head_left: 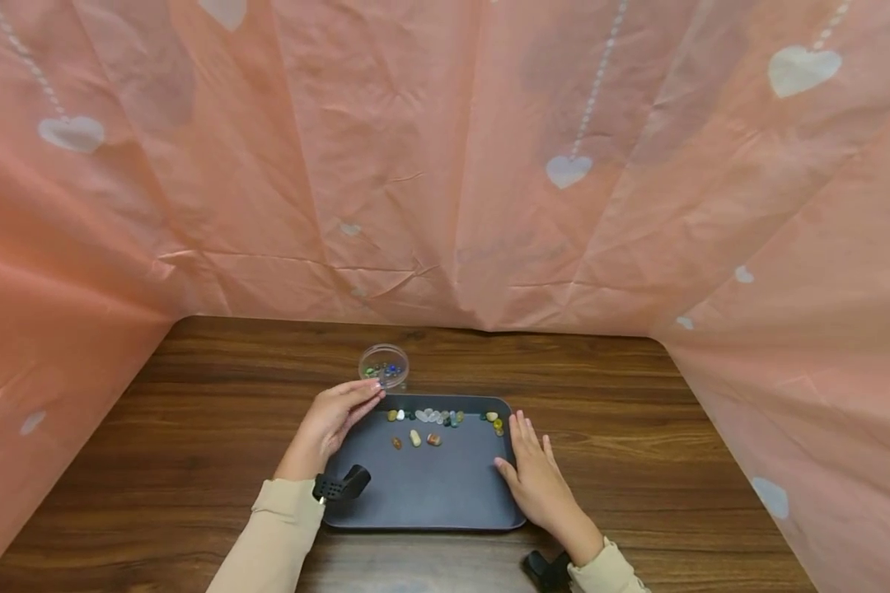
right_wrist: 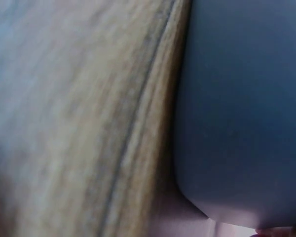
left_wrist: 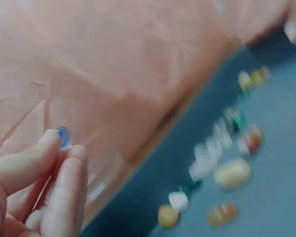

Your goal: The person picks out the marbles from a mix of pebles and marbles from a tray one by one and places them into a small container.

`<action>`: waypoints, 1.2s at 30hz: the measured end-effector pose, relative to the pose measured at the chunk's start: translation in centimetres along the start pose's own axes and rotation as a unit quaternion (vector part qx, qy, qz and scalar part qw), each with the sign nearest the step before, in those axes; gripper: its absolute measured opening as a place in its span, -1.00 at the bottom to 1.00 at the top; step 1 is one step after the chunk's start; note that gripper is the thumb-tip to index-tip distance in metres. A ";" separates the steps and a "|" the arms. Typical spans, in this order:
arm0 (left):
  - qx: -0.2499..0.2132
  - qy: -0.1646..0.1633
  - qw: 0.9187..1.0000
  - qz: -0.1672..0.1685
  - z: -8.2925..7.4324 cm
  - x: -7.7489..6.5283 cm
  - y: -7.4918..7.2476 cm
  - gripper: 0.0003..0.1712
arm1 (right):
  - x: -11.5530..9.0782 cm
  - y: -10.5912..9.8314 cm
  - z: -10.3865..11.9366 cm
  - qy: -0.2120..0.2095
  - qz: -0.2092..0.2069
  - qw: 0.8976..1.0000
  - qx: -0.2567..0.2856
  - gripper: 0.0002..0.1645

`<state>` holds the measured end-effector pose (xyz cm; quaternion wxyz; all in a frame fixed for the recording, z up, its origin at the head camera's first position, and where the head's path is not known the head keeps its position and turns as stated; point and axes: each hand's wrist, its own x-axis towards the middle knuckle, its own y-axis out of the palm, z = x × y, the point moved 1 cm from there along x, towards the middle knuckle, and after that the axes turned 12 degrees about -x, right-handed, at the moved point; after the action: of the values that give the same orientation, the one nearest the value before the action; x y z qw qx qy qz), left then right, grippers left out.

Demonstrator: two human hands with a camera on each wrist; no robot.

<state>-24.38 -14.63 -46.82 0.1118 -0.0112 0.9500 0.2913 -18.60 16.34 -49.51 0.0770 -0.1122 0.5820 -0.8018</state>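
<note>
My left hand (head_left: 335,418) pinches a small blue glass stone (left_wrist: 64,137) between thumb and fingertips, near the tray's far left corner and just short of a round clear dish (head_left: 383,354). Blue and green stones (head_left: 390,370) lie in that dish. My right hand (head_left: 537,482) rests with fairly straight fingers along the right rim of a dark grey tray (head_left: 437,490). Along the tray's far side lies a row of clear, white and green stones (head_left: 432,416). A cream stone (head_left: 415,438), a reddish one (head_left: 433,440) and a brown one (head_left: 396,443) sit nearer.
Yellow stones (head_left: 498,424) lie in the tray's far right corner. The tray stands on a brown wooden table (head_left: 623,436). A pink curtain (head_left: 415,206) with white hearts hangs behind and on both sides.
</note>
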 end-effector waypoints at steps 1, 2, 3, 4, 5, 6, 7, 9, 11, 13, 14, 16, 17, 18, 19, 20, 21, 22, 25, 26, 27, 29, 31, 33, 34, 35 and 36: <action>-0.033 -0.007 0.999 0.006 -0.3 0.0 0.0 -0.77 | 0.0 0.0 0.0 0.000 0.001 1.000 0.000 -0.15; -0.063 -0.013 0.998 0.012 -0.5 0.1 0.1 -0.77 | 0.0 0.0 -0.1 0.000 0.003 1.000 0.000 -0.15; -0.085 -0.016 0.996 0.015 -0.8 0.1 0.2 -0.76 | 0.0 0.0 -0.1 0.000 0.004 1.000 0.001 -0.15; -0.101 -0.018 0.995 0.018 -1.1 0.2 0.3 -0.72 | 0.0 0.0 -0.1 0.000 0.004 1.000 0.001 -0.15; -0.114 -0.019 0.993 0.020 -1.3 0.3 0.5 -0.70 | 0.0 0.0 -0.1 0.000 0.004 1.000 0.000 -0.15; -0.123 -0.019 0.992 0.021 -1.6 0.4 0.6 -0.68 | 0.0 0.0 -0.1 0.000 0.004 1.000 0.000 -0.15; -0.129 -0.019 0.991 0.022 -1.8 0.5 0.7 -0.69 | 0.0 0.0 -0.1 0.000 0.004 1.000 -0.001 -0.15; -0.140 -0.017 0.990 0.018 -2.2 0.8 1.1 -0.70 | 0.1 -0.1 -0.1 0.000 0.003 1.000 -0.003 -0.15; -0.139 -0.016 0.990 0.014 -2.5 1.2 1.3 -0.74 | 0.1 -0.1 0.0 0.000 0.002 1.000 -0.005 -0.15; -0.119 -0.007 0.993 -0.005 -2.7 1.5 1.5 -0.74 | 0.1 -0.2 0.0 -0.001 0.002 1.000 -0.005 -0.15; -0.092 0.005 0.996 -0.019 -2.7 1.7 1.7 -0.72 | 0.1 -0.2 0.0 -0.001 0.003 1.000 -0.004 -0.15; -0.002 0.046 0.998 -0.048 -2.8 2.0 2.1 -0.66 | 0.1 -0.2 0.1 -0.001 0.005 1.000 -0.001 -0.15; 0.067 0.077 0.993 -0.065 -2.8 2.1 2.3 -0.66 | 0.1 -0.2 0.1 -0.001 0.006 1.000 0.000 -0.15; 0.145 0.108 0.980 -0.084 -2.8 2.3 2.6 -0.67 | 0.1 -0.2 0.1 0.000 0.007 1.000 0.001 -0.15; 0.226 0.138 0.959 -0.101 -2.8 2.3 2.9 -0.70 | 0.0 -0.3 0.1 0.001 0.008 1.000 0.002 -0.15; 0.301 0.167 0.932 -0.114 -2.8 2.3 3.2 -0.74 | 0.0 -0.2 0.1 0.002 0.009 1.000 0.002 -0.15; 0.361 0.189 0.905 -0.123 -2.7 2.4 3.4 -0.77 | 0.0 -0.2 0.1 0.002 0.010 1.000 0.002 -0.15; 0.413 0.209 0.877 -0.127 -2.6 2.3 3.7 -0.80 | 0.0 -0.2 0.1 0.002 0.010 1.000 0.002 -0.15; 0.501 0.230 0.826 -0.113 -2.1 2.3 4.3 -0.84 | 0.0 -0.1 0.1 0.001 0.012 1.000 0.002 -0.15; 0.517 0.231 0.817 -0.108 -1.9 2.4 4.4 -0.84 | 0.0 -0.1 0.1 0.000 0.012 1.000 0.003 -0.15; 0.531 0.230 0.809 -0.104 -1.7 2.4 4.6 -0.84 | 0.0 0.0 0.1 0.000 0.012 1.000 0.003 -0.14; 0.553 0.230 0.795 -0.099 -1.5 2.5 4.7 -0.84 | 0.0 -0.1 0.1 0.000 0.012 1.000 0.003 -0.14; 0.563 0.224 0.790 -0.095 -1.3 2.5 4.9 -0.84 | 0.0 -0.1 0.0 0.001 0.011 1.000 0.002 -0.15; 0.568 0.222 0.787 -0.091 -1.3 2.6 5.0 -0.84 | 0.0 -0.1 0.0 0.001 0.010 1.000 0.001 -0.15; 0.567 0.221 0.788 -0.091 -1.3 2.6 5.0 -0.84 | 0.0 -0.1 0.0 0.002 0.009 1.000 0.001 -0.15; 0.564 0.222 0.790 -0.093 -1.4 2.5 5.1 -0.84 | 0.0 -0.1 0.0 0.002 0.010 1.000 0.002 -0.15; 0.557 0.225 0.794 -0.096 -1.5 2.5 5.1 -0.84 | -0.1 -0.1 0.0 0.002 0.010 1.000 0.003 -0.15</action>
<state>-27.54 -11.10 -43.33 -0.0907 -0.1031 0.9404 -0.3110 -18.55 16.40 -49.40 0.0839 -0.1046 0.5808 -0.8029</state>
